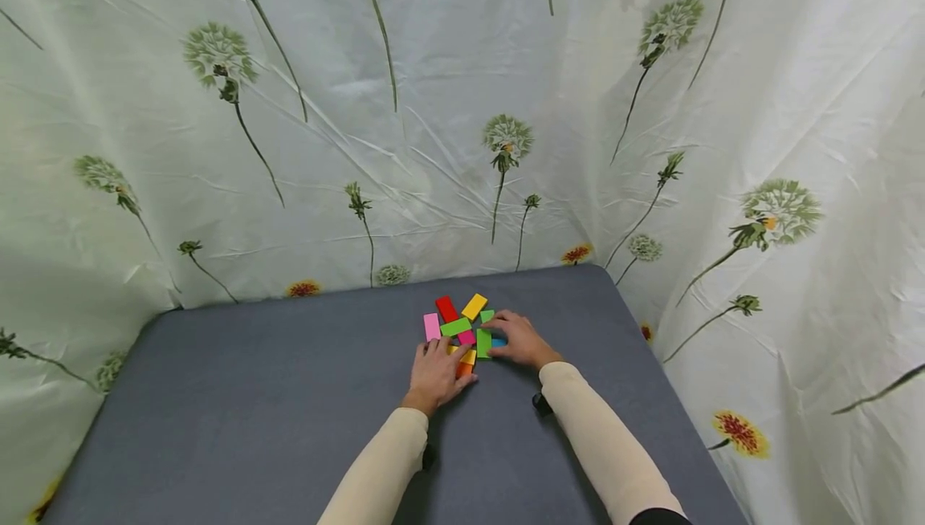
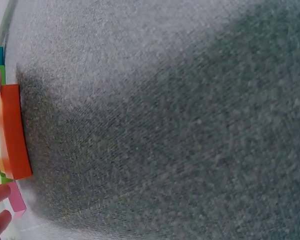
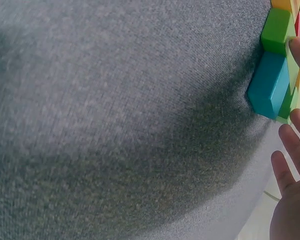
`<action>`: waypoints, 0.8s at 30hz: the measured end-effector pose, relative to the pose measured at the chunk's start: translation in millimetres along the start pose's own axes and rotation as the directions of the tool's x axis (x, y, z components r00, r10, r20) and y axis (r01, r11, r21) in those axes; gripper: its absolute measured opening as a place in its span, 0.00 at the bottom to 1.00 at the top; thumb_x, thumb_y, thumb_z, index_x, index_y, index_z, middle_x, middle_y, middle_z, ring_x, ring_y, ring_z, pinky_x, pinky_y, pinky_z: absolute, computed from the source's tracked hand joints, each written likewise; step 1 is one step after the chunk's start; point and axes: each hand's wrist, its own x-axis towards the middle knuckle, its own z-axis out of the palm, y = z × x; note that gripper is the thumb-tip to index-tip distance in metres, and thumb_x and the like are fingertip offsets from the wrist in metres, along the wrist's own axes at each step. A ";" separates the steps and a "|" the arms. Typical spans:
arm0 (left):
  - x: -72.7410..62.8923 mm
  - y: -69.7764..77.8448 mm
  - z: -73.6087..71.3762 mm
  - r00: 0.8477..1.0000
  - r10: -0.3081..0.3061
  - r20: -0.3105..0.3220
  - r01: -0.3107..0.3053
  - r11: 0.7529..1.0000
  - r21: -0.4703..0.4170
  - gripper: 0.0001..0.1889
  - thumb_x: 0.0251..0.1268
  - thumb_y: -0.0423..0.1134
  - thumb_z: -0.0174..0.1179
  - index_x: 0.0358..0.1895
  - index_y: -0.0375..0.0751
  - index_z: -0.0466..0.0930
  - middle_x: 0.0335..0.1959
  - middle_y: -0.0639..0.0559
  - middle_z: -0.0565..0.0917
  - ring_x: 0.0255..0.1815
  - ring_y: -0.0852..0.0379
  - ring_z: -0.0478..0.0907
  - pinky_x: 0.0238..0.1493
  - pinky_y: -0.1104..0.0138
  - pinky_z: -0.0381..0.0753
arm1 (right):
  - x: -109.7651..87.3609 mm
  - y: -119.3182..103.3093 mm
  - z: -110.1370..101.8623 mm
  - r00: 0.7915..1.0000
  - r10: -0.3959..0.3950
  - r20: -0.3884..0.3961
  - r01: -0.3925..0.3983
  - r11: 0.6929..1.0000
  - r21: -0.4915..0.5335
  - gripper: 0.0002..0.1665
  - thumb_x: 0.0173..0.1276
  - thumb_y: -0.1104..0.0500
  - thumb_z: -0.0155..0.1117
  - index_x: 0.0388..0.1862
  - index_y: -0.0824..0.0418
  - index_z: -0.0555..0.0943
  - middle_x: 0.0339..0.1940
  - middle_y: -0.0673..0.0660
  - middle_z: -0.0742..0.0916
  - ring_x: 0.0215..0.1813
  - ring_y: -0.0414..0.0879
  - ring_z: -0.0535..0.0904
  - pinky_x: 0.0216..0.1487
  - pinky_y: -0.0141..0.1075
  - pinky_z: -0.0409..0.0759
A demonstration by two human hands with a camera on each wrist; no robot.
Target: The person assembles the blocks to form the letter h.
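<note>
A cluster of colored rectangular blocks lies on the dark table. My left hand (image 1: 435, 372) is at its near left side, fingers spread over the pink block (image 1: 431, 326) and yellow block (image 1: 470, 356). In the left wrist view, its thumb and fingers lie on either side of the orange block (image 2: 15, 132). From the right, my right hand (image 1: 522, 340) reaches in, its thumb at the upright-lying green block (image 1: 483, 343). The blue block (image 3: 269, 84) sits below that hand, against the green one. A magenta block (image 1: 466, 337) is in the middle.
At the far side of the cluster lie a red block (image 1: 447, 309), a yellow block and another green block (image 1: 456, 327). The grey table (image 1: 289, 413) ends at a white curtain (image 1: 433, 148) with dandelion prints behind and to the right.
</note>
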 end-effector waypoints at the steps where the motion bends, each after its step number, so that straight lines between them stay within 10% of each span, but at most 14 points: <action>1: -0.2 0.3 0.1 1.000 -0.006 0.005 0.006 1.000 -0.015 0.33 0.57 0.66 0.59 0.64 0.58 0.73 0.56 0.43 0.73 0.57 0.45 0.69 0.58 0.49 0.67 | 0.5 -0.2 0.5 1.000 0.003 0.001 -0.003 1.000 -0.001 0.28 0.59 0.53 0.73 0.58 0.56 0.80 0.57 0.59 0.77 0.61 0.55 0.71 0.63 0.53 0.63; 11: 0.2 0.0 -3.2 0.995 -0.045 0.091 0.063 0.975 -0.213 0.31 0.55 0.59 0.66 0.61 0.50 0.77 0.58 0.40 0.70 0.58 0.44 0.69 0.58 0.51 0.71 | 3.3 0.5 3.5 0.998 0.048 0.038 -0.050 0.998 0.050 0.26 0.59 0.51 0.73 0.55 0.59 0.82 0.54 0.59 0.77 0.57 0.54 0.73 0.61 0.49 0.69; 24: -7.2 -6.3 0.0 0.999 -0.045 0.013 0.047 0.986 -0.159 0.29 0.53 0.60 0.67 0.56 0.48 0.78 0.52 0.43 0.71 0.52 0.46 0.70 0.51 0.53 0.75 | 7.3 -1.3 4.4 0.997 0.037 0.061 -0.040 0.999 0.037 0.33 0.54 0.51 0.77 0.58 0.61 0.80 0.56 0.59 0.79 0.59 0.54 0.74 0.63 0.49 0.68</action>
